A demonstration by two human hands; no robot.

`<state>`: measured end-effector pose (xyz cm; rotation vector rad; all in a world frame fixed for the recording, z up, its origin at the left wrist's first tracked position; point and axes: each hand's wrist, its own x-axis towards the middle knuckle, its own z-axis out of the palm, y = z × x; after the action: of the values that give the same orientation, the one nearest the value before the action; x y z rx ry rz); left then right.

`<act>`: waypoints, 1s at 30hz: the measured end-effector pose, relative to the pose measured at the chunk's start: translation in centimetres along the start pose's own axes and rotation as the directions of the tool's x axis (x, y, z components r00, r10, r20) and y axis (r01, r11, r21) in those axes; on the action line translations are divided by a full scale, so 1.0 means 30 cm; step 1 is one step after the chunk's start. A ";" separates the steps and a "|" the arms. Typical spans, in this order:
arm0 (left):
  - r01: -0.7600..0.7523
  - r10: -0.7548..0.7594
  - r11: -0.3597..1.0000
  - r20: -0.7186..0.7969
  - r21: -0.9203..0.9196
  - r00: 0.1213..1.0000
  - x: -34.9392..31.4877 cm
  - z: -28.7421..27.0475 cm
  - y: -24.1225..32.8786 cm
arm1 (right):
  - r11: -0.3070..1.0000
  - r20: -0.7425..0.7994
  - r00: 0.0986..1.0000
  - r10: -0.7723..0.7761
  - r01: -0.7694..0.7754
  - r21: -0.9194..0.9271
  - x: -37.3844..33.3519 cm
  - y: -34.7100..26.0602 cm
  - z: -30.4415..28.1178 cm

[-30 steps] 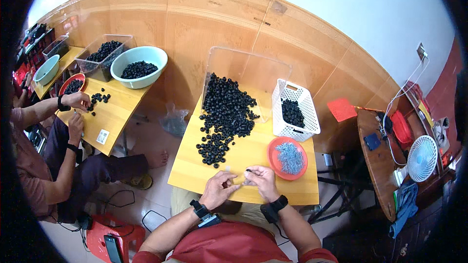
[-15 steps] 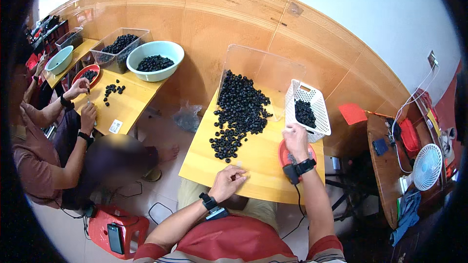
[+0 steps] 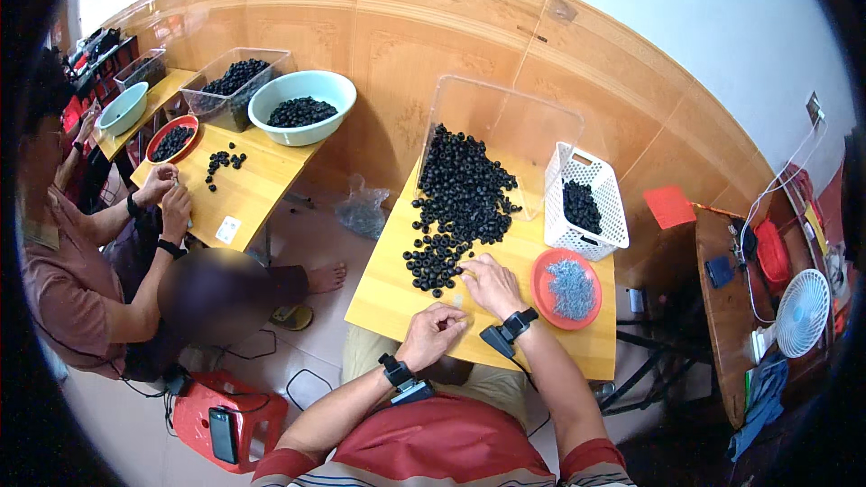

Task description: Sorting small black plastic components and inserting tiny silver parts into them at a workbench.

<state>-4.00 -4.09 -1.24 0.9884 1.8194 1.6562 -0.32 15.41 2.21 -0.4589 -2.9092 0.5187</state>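
A pile of small black ring-shaped pieces, like little wheels point(image 3: 465, 185), spreads from a clear plastic bin point(image 3: 532, 113) tipped on its side over my yellow table. At the pile's near right edge my right hand point(image 3: 492, 286) reaches down with its fingers bent and a little apart, fingertips beside the closest pieces. My left hand point(image 3: 433, 334) rests by the table's front edge, thumb and fingers pinched together; anything between them is too small to make out. Right of my right hand sits a red round dish point(image 3: 539, 293) of small grey metal pins point(image 3: 571, 289).
A white perforated basket point(image 3: 600, 239) holding more black pieces stands at the back right. To the left, a person point(image 3: 86, 280) works at another table point(image 3: 239, 207) with a pale green basin point(image 3: 316, 131). A white fan point(image 3: 801, 311) and a red stool point(image 3: 203, 397) flank me.
My right hand has moved left from above the red dish, near the basket, to the black pile's edge. The dish of pins is now uncovered. The view has shifted slightly.
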 end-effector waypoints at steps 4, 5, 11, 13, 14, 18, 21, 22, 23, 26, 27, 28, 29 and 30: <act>0.006 -0.006 1.000 -0.009 0.001 1.000 -0.003 -0.008 0.009 | 0.999 -0.036 0.999 0.018 -0.017 0.037 -0.016 -0.032 -0.009; 0.003 -0.003 1.000 -0.014 0.011 1.000 -0.004 -0.009 0.010 | 0.998 -0.060 0.998 0.020 -0.016 0.057 -0.016 -0.041 -0.009; -0.061 0.060 0.998 -0.046 -0.013 0.997 -0.004 0.003 -0.007 | 0.997 0.000 1.000 0.031 -0.031 0.070 -0.019 -0.036 -0.002; -0.100 0.097 0.995 -0.071 -0.028 0.993 -0.003 0.008 -0.002 | 0.997 -0.009 0.999 0.036 -0.035 0.068 -0.033 -0.025 0.003; -0.074 0.070 0.997 -0.099 -0.033 0.993 -0.005 0.008 0.003 | 0.997 -0.016 0.999 0.040 -0.039 0.067 -0.045 -0.019 0.006; 0.056 -0.095 0.966 -0.144 -0.254 0.985 0.011 0.015 -0.026 | 0.926 0.029 0.994 0.110 -0.112 0.359 -0.128 -0.057 -0.002; 0.070 -0.096 0.968 -0.097 -0.241 0.991 0.020 0.008 -0.020 | 0.897 0.050 0.991 0.123 -0.132 0.422 -0.195 -0.111 -0.018; 0.078 -0.096 0.975 -0.076 -0.207 0.993 0.021 0.006 -0.020 | 0.878 -0.009 0.996 0.092 -0.077 0.473 -0.214 -0.114 -0.007; 0.049 -0.058 0.988 -0.064 -0.143 0.996 0.025 0.014 -0.054 | 0.855 -0.069 0.996 0.064 -0.019 0.519 -0.229 -0.115 -0.002; 0.089 -0.090 0.977 0.003 -0.194 0.996 0.032 0.007 -0.070 | 0.873 -0.054 0.996 0.064 -0.029 0.487 -0.249 -0.120 -0.011; 0.082 -0.079 0.951 0.021 -0.298 0.997 0.039 0.012 -0.075 | 0.872 -0.058 0.996 0.068 -0.031 0.488 -0.256 -0.118 -0.014; 0.081 -0.077 0.952 0.025 -0.296 0.997 0.040 0.015 -0.078 | 0.873 -0.065 0.997 0.050 -0.012 0.488 -0.262 -0.116 -0.017; 0.104 -0.096 0.942 0.040 -0.320 0.995 0.038 0.017 -0.080 | 0.873 -0.071 0.997 0.032 0.007 0.488 -0.267 -0.115 -0.021; 0.129 -0.118 0.931 0.055 -0.343 0.992 0.033 0.017 -0.068 | 0.872 -0.071 0.997 0.034 0.005 0.489 -0.275 -0.114 -0.037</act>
<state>-4.60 -3.02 -3.21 0.7275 1.4662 1.7886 6.74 10.02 3.69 -0.4103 -2.5601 1.1704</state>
